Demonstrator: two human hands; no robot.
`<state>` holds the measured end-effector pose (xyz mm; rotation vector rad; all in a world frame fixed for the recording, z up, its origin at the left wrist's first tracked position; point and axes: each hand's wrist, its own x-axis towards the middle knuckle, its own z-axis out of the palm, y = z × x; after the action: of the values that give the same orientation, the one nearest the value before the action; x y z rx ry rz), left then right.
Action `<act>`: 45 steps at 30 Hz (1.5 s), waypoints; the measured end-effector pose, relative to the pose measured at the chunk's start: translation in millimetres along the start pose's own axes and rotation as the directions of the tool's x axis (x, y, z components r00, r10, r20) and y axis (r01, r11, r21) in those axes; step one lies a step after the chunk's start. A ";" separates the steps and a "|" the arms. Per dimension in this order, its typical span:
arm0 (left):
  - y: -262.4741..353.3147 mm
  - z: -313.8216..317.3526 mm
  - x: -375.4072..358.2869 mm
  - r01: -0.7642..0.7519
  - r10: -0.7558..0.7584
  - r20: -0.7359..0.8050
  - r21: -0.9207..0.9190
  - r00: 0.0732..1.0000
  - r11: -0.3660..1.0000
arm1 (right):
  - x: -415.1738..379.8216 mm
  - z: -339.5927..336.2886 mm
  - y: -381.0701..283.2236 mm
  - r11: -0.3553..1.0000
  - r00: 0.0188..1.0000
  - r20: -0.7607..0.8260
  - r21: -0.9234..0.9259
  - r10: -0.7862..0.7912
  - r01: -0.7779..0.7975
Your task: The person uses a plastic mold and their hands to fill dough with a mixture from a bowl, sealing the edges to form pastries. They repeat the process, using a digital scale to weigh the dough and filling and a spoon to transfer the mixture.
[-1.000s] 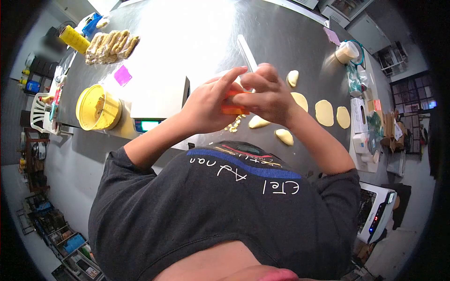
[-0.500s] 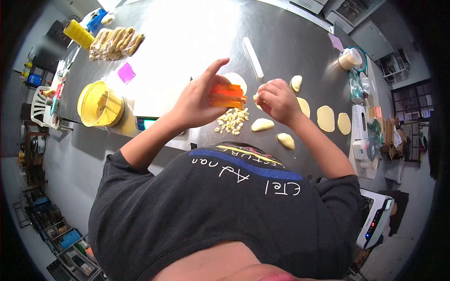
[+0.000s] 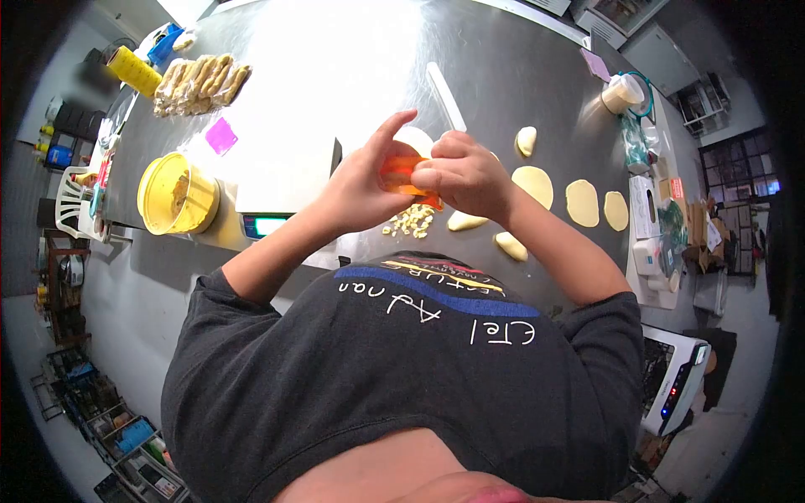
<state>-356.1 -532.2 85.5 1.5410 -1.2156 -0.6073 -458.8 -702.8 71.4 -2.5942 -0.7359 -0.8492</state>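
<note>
My left hand [image 3: 366, 180] is wrapped round an orange plastic mould [image 3: 401, 174], its thumb or finger stretched up beyond it. My right hand [image 3: 466, 174] is closed and pressed against the mould's right side; anything inside its fingers is hidden. Small pale yellow pieces [image 3: 409, 221] lie in a pile just below the mould. Folded dough pieces [image 3: 511, 246] rest near the table's front, one partly behind my right wrist, and another [image 3: 526, 141] lies farther back. Flat dough ovals [image 3: 582, 204] are to the right. A white rolling pin [image 3: 444, 96] lies behind my right hand.
A yellow tub [image 3: 179, 194], a scale [image 3: 265, 225], a purple card [image 3: 221, 136] and bagged rolls [image 3: 201, 85] are on the left of the metal table [image 3: 495, 59]. Along the right edge are a jar [image 3: 622, 94] and boxes [image 3: 644, 201].
My right hand has moved left to the orange mould and now touches it. My left hand still holds the mould. The camera view has shifted slightly.
</note>
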 end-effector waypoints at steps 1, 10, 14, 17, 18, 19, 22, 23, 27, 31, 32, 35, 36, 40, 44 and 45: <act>-3.4 0.9 -1.1 -0.008 0.008 0.006 0.029 1.000 1.000 | -5.2 -0.7 2.8 0.999 0.999 0.041 0.012 -0.032 0.031; -5.4 -9.3 -3.6 -0.070 0.079 -0.095 0.087 0.992 0.994 | -51.5 6.5 16.3 0.947 0.934 -0.158 0.056 0.320 -0.315; -2.9 -3.2 -1.1 -0.093 0.094 -0.075 0.013 0.993 0.996 | -41.6 8.0 10.4 0.942 0.902 -0.272 0.070 0.335 -0.329; 0.6 -8.5 1.7 -0.175 0.182 -0.025 0.173 0.983 0.969 | -36.6 5.7 13.9 0.927 0.895 -0.246 0.072 0.373 -0.367; 2.6 -12.1 3.2 -0.256 0.255 0.048 0.338 0.966 0.906 | -35.3 5.6 18.6 0.929 0.899 -0.247 0.017 0.361 -0.368; 5.2 -14.6 4.4 -0.256 0.255 0.047 0.340 0.966 0.905 | -33.9 5.4 20.9 0.929 0.904 -0.248 -0.038 0.349 -0.369; 3.1 -16.3 8.8 -0.473 0.226 0.420 0.712 0.879 0.519 | -24.5 5.2 12.9 0.872 0.880 -0.152 -0.138 0.450 -0.470; 2.4 -17.2 9.7 -0.473 0.227 0.419 0.711 0.879 0.521 | -20.0 6.1 10.1 0.872 0.880 -0.149 -0.139 0.450 -0.469; -0.8 -24.7 10.1 -0.744 0.374 0.645 0.602 0.667 0.289 | 1.9 -7.3 -3.7 0.752 0.726 0.400 0.124 0.559 -0.647; -4.5 -25.7 10.9 -0.834 0.634 0.661 0.550 0.401 -0.045 | -3.5 -13.1 -12.3 0.712 0.753 0.319 0.259 0.575 -0.653; -2.8 -25.9 9.2 -0.734 0.623 0.539 0.674 0.568 0.087 | -7.5 -13.9 -16.5 0.708 0.770 0.170 0.311 0.615 -0.634; -3.1 -15.0 13.2 -0.356 0.433 -0.054 0.483 0.900 0.800 | -19.0 -10.2 -20.2 0.745 0.778 -0.098 0.383 0.621 -0.546; 1.2 -9.0 11.2 -0.270 0.315 -0.046 0.405 0.948 0.873 | -18.8 -11.7 -23.1 0.754 0.774 -0.120 0.359 0.622 -0.550; 16.8 20.1 3.8 -0.143 0.189 -0.082 0.394 0.979 0.908 | -30.4 2.3 -24.1 0.801 0.771 -0.288 0.408 0.568 -0.438; 19.1 16.8 5.2 -0.215 0.243 -0.042 0.336 0.969 0.917 | -24.6 -2.3 -30.2 0.930 0.743 -0.560 0.248 0.366 -0.271; 21.2 17.0 5.3 -0.220 0.245 -0.038 0.333 0.969 0.917 | -26.0 -3.0 -31.8 0.930 0.742 -0.562 0.244 0.367 -0.275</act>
<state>-376.8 -543.0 100.4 1.6400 -1.4668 -0.1908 -495.9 -687.8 61.9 -2.0333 -0.1427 -1.3410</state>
